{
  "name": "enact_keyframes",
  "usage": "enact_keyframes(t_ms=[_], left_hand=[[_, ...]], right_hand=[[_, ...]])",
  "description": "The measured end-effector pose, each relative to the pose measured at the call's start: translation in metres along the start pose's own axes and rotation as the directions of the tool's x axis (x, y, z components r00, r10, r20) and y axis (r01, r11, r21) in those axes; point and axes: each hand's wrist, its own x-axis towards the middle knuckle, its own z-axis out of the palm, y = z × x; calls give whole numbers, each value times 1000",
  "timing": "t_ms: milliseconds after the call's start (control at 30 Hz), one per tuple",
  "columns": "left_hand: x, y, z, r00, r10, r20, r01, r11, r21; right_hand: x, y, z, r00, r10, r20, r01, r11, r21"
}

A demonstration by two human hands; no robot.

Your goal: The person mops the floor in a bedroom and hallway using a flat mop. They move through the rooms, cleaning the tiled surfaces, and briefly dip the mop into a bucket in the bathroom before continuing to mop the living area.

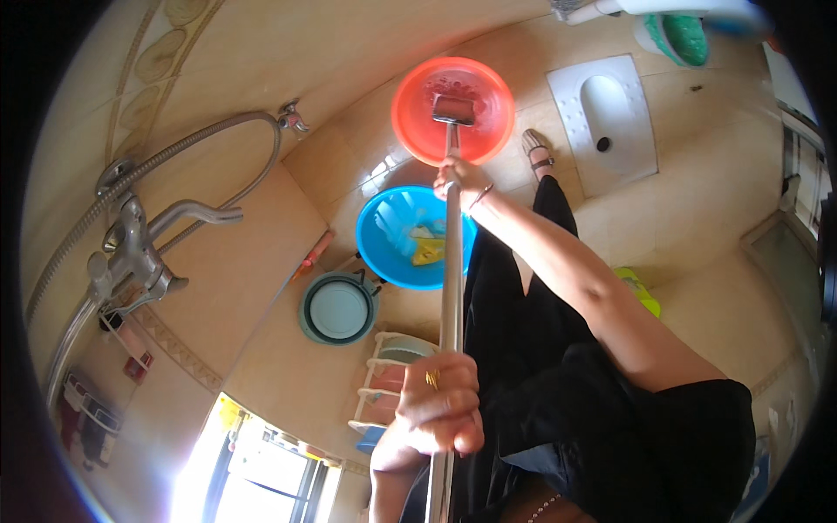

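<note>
Mop head [453, 109] is inside the red basin [499, 131], around the middle, clear of the rim as far as this angle shows; the basin sits on the floor [697, 187] near its edge along the far wall [349, 52]. Left hand [438, 405]: fingers curled and clamped on the pole [452, 279] up at the near end. Right hand [462, 183]: fingers wrapped round the pole farther down, by the red basin's near edge. Step in hand, my read: working the head in the basin. To do it well: let the low right hand steer and the high left one push, short strokes straight down the pole, since side load would likely drag or tip a light tub. Stay off the rim; prying on it is the obvious way to spill. Pole crosses over the right part of the blue basin [370, 261], so a wide swing could clip its edge; hold the line. Sandalled foot [538, 150] is just off the red basin's lower right edge, between it and the squat toilet [645, 139]: usable as a brace, but mind the splash, wet tile probably slips. Can't tell water depth, so go gently first, press harder once the head seats flat.
</note>
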Motion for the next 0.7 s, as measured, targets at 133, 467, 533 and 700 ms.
enact_keyframes(t_ms=[133,467,533,700], left_hand=[[-1,-10,12,972,103,-211,-129,985,-114],[4,-13,10,949,76,-306,-115,987,-112],[6,-11,4,965,49,-258,-80,991,-111],[15,-7,1,980,6,-200,-20,998,-68]], right_hand=[[-94,57,27,997,-75,3,75,994,-74],[-161,96,54,977,-202,-66,177,945,-276],[-139,84,50,979,-199,-46,175,935,-308],[-76,47,34,976,-210,-50,176,909,-378]])
